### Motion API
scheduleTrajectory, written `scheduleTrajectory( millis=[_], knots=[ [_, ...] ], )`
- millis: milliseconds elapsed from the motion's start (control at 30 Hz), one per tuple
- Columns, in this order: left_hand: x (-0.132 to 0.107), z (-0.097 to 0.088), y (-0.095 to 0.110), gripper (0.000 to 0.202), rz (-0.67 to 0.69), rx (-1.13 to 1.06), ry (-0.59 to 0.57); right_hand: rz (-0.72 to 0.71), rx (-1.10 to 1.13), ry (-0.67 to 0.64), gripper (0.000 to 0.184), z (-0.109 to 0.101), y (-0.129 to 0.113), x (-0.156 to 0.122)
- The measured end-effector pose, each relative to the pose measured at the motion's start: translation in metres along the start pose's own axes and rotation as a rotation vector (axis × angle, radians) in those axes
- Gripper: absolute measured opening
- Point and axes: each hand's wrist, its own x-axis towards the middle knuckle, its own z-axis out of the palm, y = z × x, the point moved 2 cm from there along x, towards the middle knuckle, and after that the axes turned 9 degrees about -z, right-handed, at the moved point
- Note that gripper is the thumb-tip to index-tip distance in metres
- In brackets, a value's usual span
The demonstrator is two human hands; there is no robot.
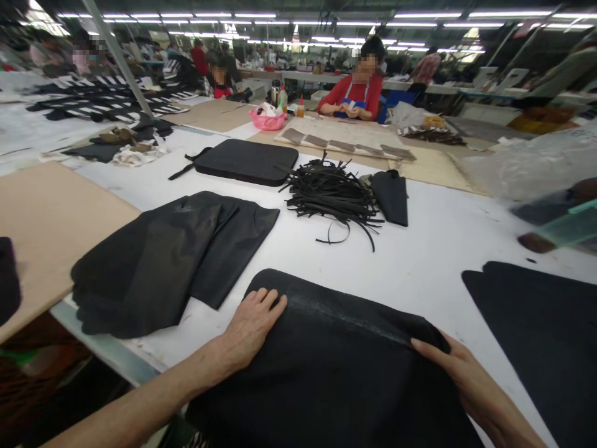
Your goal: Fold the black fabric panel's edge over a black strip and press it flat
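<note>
A large black sheet of fabric or leather-like material (326, 361) lies in front of me, draping toward the table's near edge. A pale, whitish line runs across it near its far edge. My left hand (254, 320) rests on top of its far left corner, fingers lying on the surface and not wrapped round it. At the right edge, my right hand (448, 358) grips the sheet, thumb on top and the other fingers hidden underneath. The material bunches up a little by that thumb.
More black pieces (153, 261) overlap at left; another stack (545, 336) lies at right. Beyond are a pile of thin black strips (331, 193), a thick black pad stack (247, 162) and a pink basket (267, 119). A person in red (357, 93) sits across the table.
</note>
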Motion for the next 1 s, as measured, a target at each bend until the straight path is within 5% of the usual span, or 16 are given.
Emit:
scheduleTrajectory(
  millis=[167, 333, 600, 800, 1000],
  knots=[
    [-0.003, 0.009, -0.001, 0.063, -0.028, 0.074, 0.069, -0.211, -0.649, 0.199, 0.026, -0.022, -0.003, -0.006],
    [-0.002, 0.013, -0.002, 0.064, -0.003, 0.088, 0.137, -0.245, -0.965, 0.531, 0.029, -0.031, -0.011, -0.026],
    [-0.006, 0.012, -0.013, 0.063, -0.023, 0.031, 0.167, -0.245, -0.951, 0.383, 0.014, 0.004, 0.008, -0.022],
    [-0.004, 0.017, -0.031, 0.057, -0.093, 0.039, 0.176, -0.19, -0.965, 0.326, 0.017, -0.002, 0.009, -0.019],
    [0.004, 0.019, -0.055, 0.047, -0.225, -0.24, 0.198, -0.153, -1.112, 0.365, 0.029, -0.02, 0.002, -0.016]
  ],
)
